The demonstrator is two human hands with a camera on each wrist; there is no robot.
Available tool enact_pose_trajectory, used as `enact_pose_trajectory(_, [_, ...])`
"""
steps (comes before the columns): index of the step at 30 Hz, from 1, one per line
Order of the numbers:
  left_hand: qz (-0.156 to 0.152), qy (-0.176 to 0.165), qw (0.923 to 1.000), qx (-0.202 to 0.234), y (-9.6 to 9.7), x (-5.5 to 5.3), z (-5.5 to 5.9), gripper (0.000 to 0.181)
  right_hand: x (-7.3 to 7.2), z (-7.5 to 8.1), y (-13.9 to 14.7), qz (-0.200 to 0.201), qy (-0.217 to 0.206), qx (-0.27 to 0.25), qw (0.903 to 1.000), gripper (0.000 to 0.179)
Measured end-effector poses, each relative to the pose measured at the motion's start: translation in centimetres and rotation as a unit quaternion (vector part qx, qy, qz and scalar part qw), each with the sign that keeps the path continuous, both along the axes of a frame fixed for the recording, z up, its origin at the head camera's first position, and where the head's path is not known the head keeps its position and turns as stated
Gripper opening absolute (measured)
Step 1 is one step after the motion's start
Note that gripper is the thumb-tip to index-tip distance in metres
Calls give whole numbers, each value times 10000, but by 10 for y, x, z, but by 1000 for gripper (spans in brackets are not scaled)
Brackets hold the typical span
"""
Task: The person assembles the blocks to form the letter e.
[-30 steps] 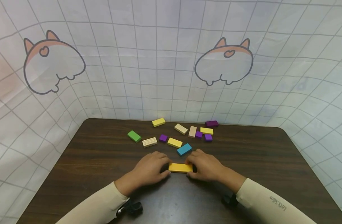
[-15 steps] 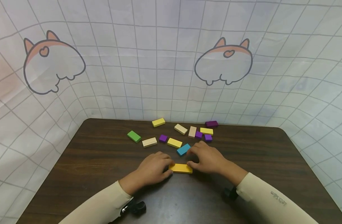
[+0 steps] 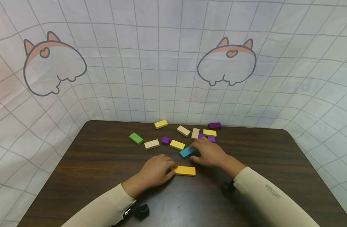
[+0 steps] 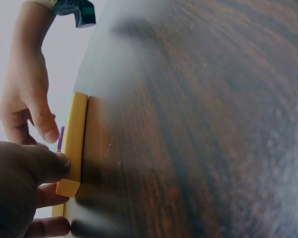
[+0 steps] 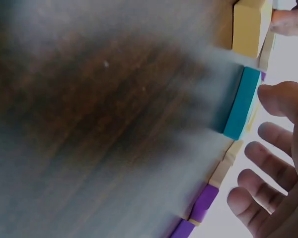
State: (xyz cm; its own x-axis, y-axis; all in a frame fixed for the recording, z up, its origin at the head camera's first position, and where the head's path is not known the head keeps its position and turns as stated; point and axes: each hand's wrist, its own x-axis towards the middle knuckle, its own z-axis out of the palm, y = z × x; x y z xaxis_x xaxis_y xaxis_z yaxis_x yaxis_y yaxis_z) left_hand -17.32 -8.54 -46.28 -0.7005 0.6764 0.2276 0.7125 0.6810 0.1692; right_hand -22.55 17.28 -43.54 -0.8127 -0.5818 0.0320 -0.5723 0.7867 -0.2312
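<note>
A long orange-yellow block lies crosswise on the table before me. My left hand pinches its left end; the thumb lies on one face in the left wrist view. Beyond the block, my right hand hovers at the right end of a blue block. The right wrist view has its thumb close to the blue block, with the other fingers spread apart and nothing between them.
Several smaller blocks lie behind: green, striped wooden, yellow, purple and plain wooden. A dark purple block is at the table's back edge, before a white grid-patterned curtain.
My right hand has let go of the orange-yellow block's right end and moved forward to the blue block. The left hand stays at the left end, shifted slightly right.
</note>
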Motion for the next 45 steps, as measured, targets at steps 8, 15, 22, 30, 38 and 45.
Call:
enact_pose_trajectory(8, [-5,-33,10000,41,0,0,0,18,-13,-5,-3,318,-15,130,9994,40])
enact_pose_trajectory(15, [35,-178,9998,75,0,1,1,18,-19,-8,-5,318,-76,234,9992,38])
enact_pose_trajectory(22, [75,-250,9996,66,0,1,1,19,-19,-9,-4,251,-62,284,9993,36])
enact_pose_trajectory(30, [64,-273,9996,35,0,-1,1,19,-18,-8,0,52,-216,317,9992,36])
enact_pose_trajectory(38, [52,-205,9997,80,1,-1,0,19,-10,-1,11,-96,-178,323,9993,35])
enact_pose_trajectory(45, [56,-238,9997,87,1,0,1,20,-1,2,24,58,-28,311,9995,35])
